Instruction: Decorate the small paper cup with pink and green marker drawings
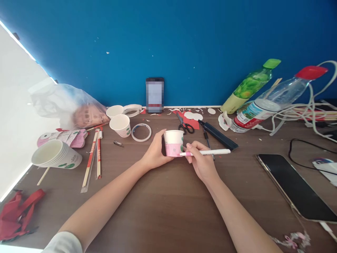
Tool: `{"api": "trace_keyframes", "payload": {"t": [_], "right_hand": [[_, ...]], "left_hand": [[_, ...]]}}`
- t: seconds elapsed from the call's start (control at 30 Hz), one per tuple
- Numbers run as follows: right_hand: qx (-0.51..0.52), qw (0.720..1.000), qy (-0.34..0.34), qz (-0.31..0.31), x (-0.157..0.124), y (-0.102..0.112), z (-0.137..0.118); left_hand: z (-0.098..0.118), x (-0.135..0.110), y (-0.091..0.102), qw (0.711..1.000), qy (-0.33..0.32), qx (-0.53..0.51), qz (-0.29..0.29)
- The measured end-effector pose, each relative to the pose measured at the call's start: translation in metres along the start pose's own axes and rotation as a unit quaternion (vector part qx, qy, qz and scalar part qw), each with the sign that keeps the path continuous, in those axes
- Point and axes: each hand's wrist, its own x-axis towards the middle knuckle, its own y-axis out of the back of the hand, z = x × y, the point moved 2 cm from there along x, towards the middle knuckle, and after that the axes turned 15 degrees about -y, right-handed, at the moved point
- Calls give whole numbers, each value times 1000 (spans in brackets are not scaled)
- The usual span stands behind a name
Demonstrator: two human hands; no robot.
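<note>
White-and-pink paper cup [173, 147], one, at the middle of the brown table [158, 211], held in the left hand [155, 151], thumb and fingers curved around it. Right hand [202, 161]: closed in a pinch on one marker [217, 152], tip at the cup's lower side. Just beyond: black-handled scissors [183, 124]; black pen [206, 138], partly hidden behind the marker; roll of tape [142, 140]. Left: stacked cups [65, 158], wrapped chopsticks [90, 156]. Right: two leaning bottles [246, 89], one smartphone [297, 189].

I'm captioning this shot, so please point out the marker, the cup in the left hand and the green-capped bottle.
Marker [217, 152]: head view, on its white barrel.
Cup [173, 149]: head view, on its pink lower side.
Green-capped bottle [246, 86]: head view, on its label.
</note>
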Motion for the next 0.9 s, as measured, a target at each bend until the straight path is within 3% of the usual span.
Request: {"api": "trace_keyframes", "payload": {"t": [0.2,0.4,0.53,0.67,0.9], "right_hand": [[80,996,-23,-27,-2,-5,-10],[61,996,-13,-59,-4,-6,-10],[57,998,-4,-27,-2,-3,-9],[88,996,-19,13,2,3,-8],[68,997,-22,-3,5,5,-9]], "left_hand": [[1,0,1,1000,-27,8,-8],[-2,1,1,999,-43,12,5],[-1,2,2,996,-68,31,44],[4,3,3,998,-53,21,21],[4,3,1,998,-49,-29,13]]}}
